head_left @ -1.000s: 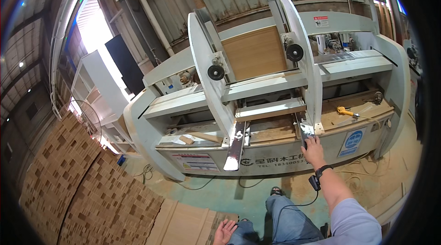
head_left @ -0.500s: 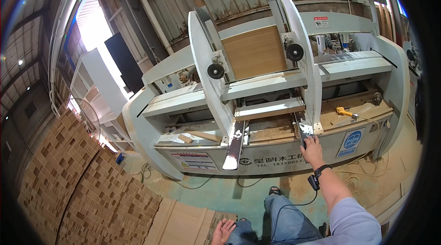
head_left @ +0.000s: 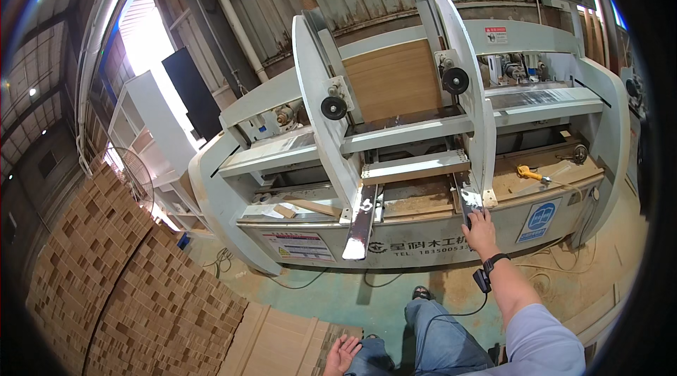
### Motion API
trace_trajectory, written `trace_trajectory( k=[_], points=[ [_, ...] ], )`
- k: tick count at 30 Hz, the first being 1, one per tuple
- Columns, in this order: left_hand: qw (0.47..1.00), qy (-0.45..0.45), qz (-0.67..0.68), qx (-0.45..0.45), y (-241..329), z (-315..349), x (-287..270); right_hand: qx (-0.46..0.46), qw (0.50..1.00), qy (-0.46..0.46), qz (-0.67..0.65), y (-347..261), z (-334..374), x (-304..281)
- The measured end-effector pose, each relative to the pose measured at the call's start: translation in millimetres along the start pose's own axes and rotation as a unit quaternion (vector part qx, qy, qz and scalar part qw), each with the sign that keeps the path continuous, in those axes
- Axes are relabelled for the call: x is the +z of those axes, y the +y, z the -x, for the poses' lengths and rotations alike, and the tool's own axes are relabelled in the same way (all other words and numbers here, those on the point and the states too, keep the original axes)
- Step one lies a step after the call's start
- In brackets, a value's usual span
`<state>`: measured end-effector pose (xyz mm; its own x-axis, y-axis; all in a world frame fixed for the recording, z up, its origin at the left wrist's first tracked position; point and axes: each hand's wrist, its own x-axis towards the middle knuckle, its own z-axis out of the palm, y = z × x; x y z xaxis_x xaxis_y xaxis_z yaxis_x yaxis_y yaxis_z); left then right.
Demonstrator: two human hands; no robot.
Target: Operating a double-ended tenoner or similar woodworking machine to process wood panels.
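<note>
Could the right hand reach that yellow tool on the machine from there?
Probably yes: the right hand is at the metal rail, the yellow tool lies farther right and back, and nothing seems to stand between them.

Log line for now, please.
right hand: on near end of right rail | left hand: open, empty, beside jeans | wood panel: between white uprights | yellow tool: right of rail

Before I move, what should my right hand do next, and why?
Perhaps lift your right hand off the rail it appears to rest on: the wooden panel sits between the white uprights with neither hand on it, and your open left hand is down by your left leg, so steadying seems unnecessary.
</note>
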<state>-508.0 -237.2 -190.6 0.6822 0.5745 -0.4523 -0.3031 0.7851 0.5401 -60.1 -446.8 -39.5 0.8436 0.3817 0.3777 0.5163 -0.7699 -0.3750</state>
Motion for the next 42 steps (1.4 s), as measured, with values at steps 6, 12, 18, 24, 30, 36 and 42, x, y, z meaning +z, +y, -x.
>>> trace_trajectory(
  k=[6, 12, 18, 24, 30, 36, 42],
  points=[
    [1.000, -0.005, 0.004, -0.002, -0.6, -2.6, -5.1, -0.001, 1.000, -0.001, -0.001, -1.5, 0.1, -1.8],
    [1.000, 0.000, 0.000, -0.002, -0.7, -2.8, -4.9, 0.004, 1.000, -0.002, 0.004, -2.1, 0.9, -2.1],
    [1.000, -0.009, 0.004, 0.002, -0.8, -3.3, -7.2, -0.003, 1.000, 0.002, 0.001, -0.8, 0.1, -0.8],
    [1.000, 0.004, -0.005, 0.005, -0.4, -1.6, -3.3, -0.002, 1.000, 0.002, -0.006, -1.5, 0.2, -1.4],
    [1.000, -0.015, 0.013, -0.001, -1.2, -4.1, -9.9, 0.012, 1.000, -0.015, 0.000, -5.2, 0.4, -5.8],
    [1.000, -0.002, 0.004, -0.002, -0.2, -2.6, -4.8, 0.009, 1.000, -0.012, 0.000, -1.9, 0.0, -1.9],
    [1.000, -0.004, 0.004, -0.003, 0.5, -1.5, -2.2, 0.003, 1.000, -0.005, 0.005, -0.7, -0.3, 0.0]
  ],
)
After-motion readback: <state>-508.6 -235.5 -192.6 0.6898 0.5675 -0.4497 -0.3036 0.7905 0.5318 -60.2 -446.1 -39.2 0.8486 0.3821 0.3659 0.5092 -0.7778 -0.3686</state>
